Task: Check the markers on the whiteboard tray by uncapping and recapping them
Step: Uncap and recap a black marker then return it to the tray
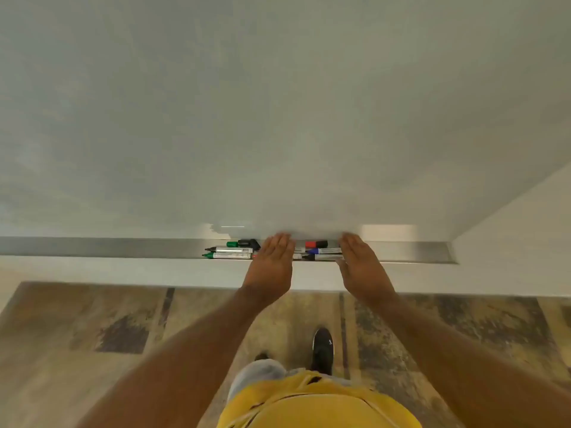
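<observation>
A metal whiteboard tray point(92, 247) runs along the bottom of the whiteboard point(278, 118). Several markers lie in it: a black-capped one point(230, 250) and a green-capped one point(228, 256) on the left, a short green and black one point(244, 243) behind them, and red point(315, 244), blue point(324, 251) and black point(324, 257) ones on the right. My left hand point(273, 264) hovers flat over the tray's middle, fingers extended, holding nothing and hiding parts of some markers. My right hand point(361, 267) is also flat and empty, over the right markers' ends.
The tray ends at the right point(452, 251) near a wall corner. Below is a white ledge point(123, 271), then patterned flooring point(92, 329). My black shoe point(323, 350) and yellow shirt point(309, 403) show at the bottom.
</observation>
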A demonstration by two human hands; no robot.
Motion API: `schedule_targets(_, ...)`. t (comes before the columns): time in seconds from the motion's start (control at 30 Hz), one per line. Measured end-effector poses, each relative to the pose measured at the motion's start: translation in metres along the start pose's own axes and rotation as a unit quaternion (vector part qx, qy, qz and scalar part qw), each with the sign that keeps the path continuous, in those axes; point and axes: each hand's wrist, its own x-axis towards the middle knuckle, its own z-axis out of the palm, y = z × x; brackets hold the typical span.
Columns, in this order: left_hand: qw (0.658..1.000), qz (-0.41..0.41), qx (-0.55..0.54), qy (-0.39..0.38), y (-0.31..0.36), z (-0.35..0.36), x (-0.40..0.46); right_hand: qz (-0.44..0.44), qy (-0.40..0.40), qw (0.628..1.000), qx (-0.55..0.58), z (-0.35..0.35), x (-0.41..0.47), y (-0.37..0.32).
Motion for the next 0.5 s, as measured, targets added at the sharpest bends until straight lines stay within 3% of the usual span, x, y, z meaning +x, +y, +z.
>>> schedule_targets(0.23,0.999,-0.017,-0.020,-0.037,0.006,0.003,0.027,-0.034,-0.052,0.998,-0.030,0.004,0.017,-0.001)
schedule_targets(0.5,0.997,-0.009,-0.035,-0.064,0.000,0.015,0.047,-0.009,-0.082,0.995,-0.062,0.010,0.020,0.000)
